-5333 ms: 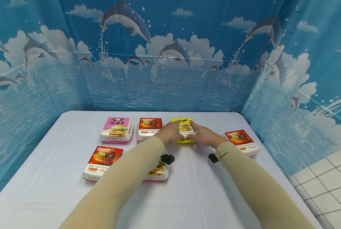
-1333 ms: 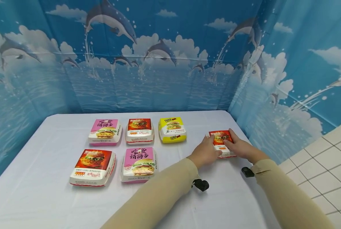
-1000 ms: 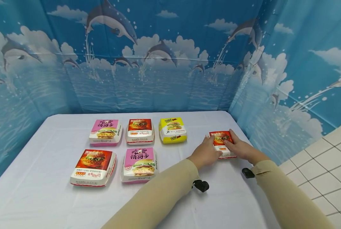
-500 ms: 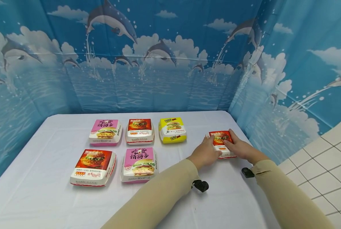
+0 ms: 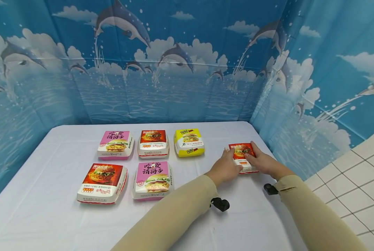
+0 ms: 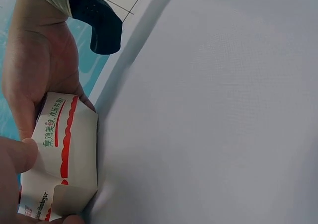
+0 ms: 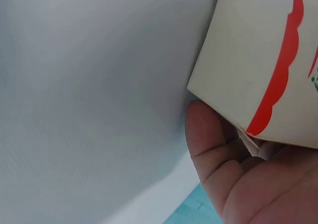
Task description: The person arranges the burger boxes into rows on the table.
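At the table's right side sits a red-and-white burger box (image 5: 241, 151) with a burger picture on its lid. My left hand (image 5: 225, 168) holds its left side, thumb near the front edge. On the opposite side my right hand (image 5: 265, 164) grips it, thumb over the lid. In the left wrist view the burger box (image 6: 79, 149) lies between both hands, its white wall with a red scalloped band showing. The right wrist view shows my right hand (image 7: 268, 184) with fingertips at the lower edge of the burger box (image 7: 243, 60), by the white cloth.
Left of my hands stand a yellow burger box (image 5: 189, 143), two pink ones (image 5: 153, 179), and two more red-and-white ones (image 5: 102, 183). They form a back and a front row. A blue dolphin curtain (image 5: 174, 94) closes off the table's (image 5: 64, 223) back and right.
My hands have gone from the yellow box to the red-and-white box at the right, which now lies straighter and slightly further left. Over the last second almost nothing moves.
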Action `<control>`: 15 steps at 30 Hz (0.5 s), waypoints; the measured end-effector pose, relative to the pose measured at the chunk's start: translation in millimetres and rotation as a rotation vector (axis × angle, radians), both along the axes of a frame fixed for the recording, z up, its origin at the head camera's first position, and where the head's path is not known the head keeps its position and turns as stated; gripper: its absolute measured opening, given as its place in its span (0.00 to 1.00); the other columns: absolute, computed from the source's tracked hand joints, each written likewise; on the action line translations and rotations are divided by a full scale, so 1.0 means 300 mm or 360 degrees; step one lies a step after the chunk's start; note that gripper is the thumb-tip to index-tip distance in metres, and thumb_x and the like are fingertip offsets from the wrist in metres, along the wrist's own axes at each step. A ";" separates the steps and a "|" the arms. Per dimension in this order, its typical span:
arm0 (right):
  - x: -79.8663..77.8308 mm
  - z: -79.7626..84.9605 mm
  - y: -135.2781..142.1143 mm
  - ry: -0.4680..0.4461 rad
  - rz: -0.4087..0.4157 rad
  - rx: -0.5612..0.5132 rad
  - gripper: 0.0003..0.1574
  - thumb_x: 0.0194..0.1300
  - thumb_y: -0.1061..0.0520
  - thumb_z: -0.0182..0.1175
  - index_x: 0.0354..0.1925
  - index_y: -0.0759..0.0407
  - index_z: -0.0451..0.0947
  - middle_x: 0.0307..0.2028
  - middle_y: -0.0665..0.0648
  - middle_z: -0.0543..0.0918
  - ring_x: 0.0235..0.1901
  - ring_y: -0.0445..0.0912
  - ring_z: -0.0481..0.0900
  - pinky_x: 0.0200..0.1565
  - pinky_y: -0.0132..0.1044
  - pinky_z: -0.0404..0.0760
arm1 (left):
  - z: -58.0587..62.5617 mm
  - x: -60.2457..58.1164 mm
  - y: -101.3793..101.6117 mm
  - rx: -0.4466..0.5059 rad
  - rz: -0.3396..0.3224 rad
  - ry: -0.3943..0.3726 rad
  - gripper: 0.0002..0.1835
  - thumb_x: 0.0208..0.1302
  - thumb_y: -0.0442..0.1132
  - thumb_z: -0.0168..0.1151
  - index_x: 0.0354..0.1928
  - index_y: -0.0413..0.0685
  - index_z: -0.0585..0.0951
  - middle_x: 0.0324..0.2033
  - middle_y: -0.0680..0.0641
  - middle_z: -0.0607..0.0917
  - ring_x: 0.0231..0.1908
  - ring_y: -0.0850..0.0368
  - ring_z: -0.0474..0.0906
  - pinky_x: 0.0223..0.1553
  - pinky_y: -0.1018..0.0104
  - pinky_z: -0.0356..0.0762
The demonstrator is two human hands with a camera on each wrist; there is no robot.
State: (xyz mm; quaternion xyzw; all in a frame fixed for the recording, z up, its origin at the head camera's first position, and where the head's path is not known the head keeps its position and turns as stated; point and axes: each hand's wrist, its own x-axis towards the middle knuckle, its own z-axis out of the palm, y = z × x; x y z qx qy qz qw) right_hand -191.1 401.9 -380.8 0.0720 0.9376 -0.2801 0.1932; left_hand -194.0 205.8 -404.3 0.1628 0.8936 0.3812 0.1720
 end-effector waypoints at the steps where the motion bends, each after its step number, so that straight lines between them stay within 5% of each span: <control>1: 0.000 0.001 -0.002 0.0004 -0.0001 0.0003 0.62 0.80 0.28 0.44 0.82 0.54 0.17 0.81 0.78 0.38 0.73 0.76 0.53 0.73 0.76 0.57 | -0.001 0.000 0.000 0.0008 0.0004 -0.0005 0.44 0.71 0.59 0.66 0.83 0.67 0.58 0.84 0.54 0.55 0.80 0.53 0.62 0.77 0.51 0.67; 15: 0.011 0.022 -0.032 0.0044 0.0009 -0.0045 0.63 0.80 0.28 0.45 0.82 0.54 0.17 0.82 0.77 0.39 0.72 0.73 0.56 0.73 0.73 0.60 | 0.027 0.021 -0.013 0.0114 0.0053 -0.0054 0.44 0.73 0.54 0.64 0.84 0.61 0.55 0.85 0.54 0.54 0.79 0.54 0.63 0.78 0.54 0.66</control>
